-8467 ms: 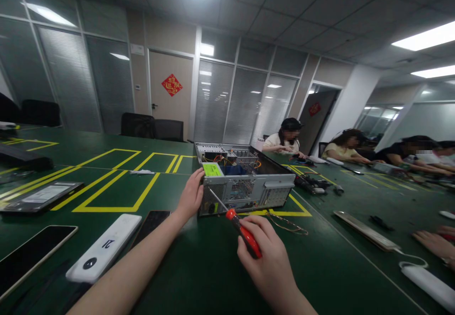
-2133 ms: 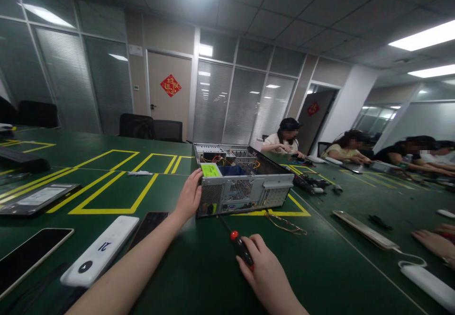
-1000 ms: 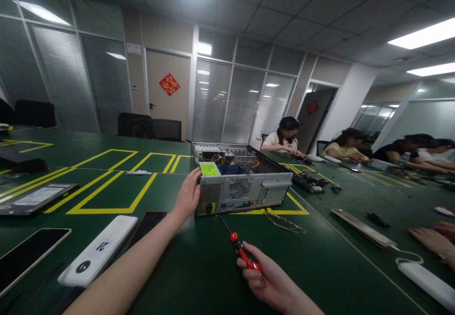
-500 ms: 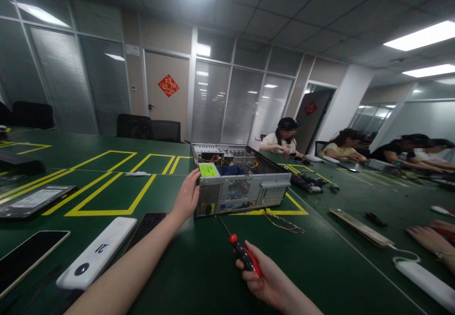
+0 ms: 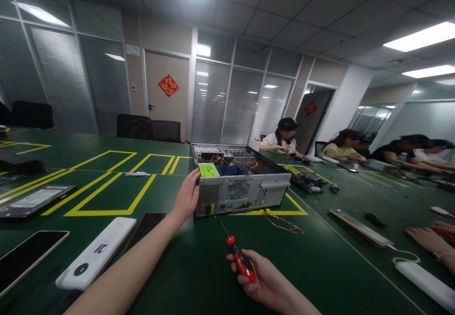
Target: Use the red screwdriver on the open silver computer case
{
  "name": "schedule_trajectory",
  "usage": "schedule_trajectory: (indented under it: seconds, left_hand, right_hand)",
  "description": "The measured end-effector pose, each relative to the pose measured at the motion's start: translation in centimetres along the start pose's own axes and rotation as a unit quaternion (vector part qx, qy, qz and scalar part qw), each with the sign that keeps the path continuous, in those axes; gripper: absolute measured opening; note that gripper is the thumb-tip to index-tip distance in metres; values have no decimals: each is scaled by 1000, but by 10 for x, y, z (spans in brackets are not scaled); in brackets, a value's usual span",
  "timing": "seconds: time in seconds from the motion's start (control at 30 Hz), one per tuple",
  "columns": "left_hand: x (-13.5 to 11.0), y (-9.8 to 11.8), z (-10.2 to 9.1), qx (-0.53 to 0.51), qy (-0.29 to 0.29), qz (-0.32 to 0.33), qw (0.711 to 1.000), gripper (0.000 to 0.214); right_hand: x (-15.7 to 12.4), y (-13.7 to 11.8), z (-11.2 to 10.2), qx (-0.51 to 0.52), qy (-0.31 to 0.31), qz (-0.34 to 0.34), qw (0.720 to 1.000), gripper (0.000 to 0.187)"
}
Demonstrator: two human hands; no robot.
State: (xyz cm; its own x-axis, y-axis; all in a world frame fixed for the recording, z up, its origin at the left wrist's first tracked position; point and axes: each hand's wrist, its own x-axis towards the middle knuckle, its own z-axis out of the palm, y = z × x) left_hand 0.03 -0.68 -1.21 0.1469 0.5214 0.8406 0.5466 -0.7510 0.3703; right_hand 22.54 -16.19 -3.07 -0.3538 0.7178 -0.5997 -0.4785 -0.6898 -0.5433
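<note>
An opened computer case (image 5: 256, 189) lies on the green table with its back panel toward me and its inside showing from above. My left hand (image 5: 186, 195) grips the case's near left corner, fingers along the side by the power supply with its yellow-green label (image 5: 208, 170). In my right hand (image 5: 258, 274) is a red and black screwdriver (image 5: 241, 259), held by the handle. Its thin shaft points up at the lower edge of the back panel; whether the tip touches a screw is too small to tell.
Left of my forearm lie a white numbered device (image 5: 97, 253), phones (image 5: 30, 260) and a drive (image 5: 37, 201). Thin wires (image 5: 284, 223) rest right of the case, near dark cables (image 5: 307, 182). Another person's hand (image 5: 426, 241) is at the right edge; several people sit farther back.
My right hand has turned the screwdriver handle and shifted it slightly left, with the fingers changing their hold. The left hand and the case have stayed in place.
</note>
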Motion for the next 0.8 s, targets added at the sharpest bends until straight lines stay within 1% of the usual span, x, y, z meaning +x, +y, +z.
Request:
schedule_trajectory:
  seconds: [0.07,0.1,0.17,0.23,0.3,0.4,0.5,0.57,0.7,0.73,0.8]
  left_hand:
    - [0,0,0,0,-1,-2,1000,44]
    - [0,1,0,0,-1,-3,1000,44]
    - [0,1,0,0,-1,-5,1000,44]
    - [0,1,0,0,-2,-6,1000,44]
    - [0,1,0,1,-2,-5,1000,43]
    - [0,0,0,2,2,1,1000,43]
    - [0,0,0,2,3,4,1000,43]
    - [0,0,0,2,2,1,1000,43]
    - [0,0,1,0,1,-2,1000,44]
    - [0,0,1,1,2,-1,1000,44]
    - [0,0,1,2,3,1,1000,44]
  right_hand:
    - [0,1,1,-13,25,-9,1000,29]
    - [-1,1,2,-25,38,-22,999,24]
    - [-2,2,4,-64,54,-67,994,16]
    - [-3,3,6,-98,59,-118,986,21]
    - [-4,3,7,-111,67,-142,981,24]
    - [-8,0,7,-128,81,-133,979,25]
    - [-10,-3,6,-160,74,-114,978,31]
    - [-9,-3,6,-154,67,-113,979,29]
    - [-3,0,8,-64,56,-102,991,13]
    - [-2,1,9,-36,56,-92,994,12]
    - [-1,2,10,14,53,-69,996,15]
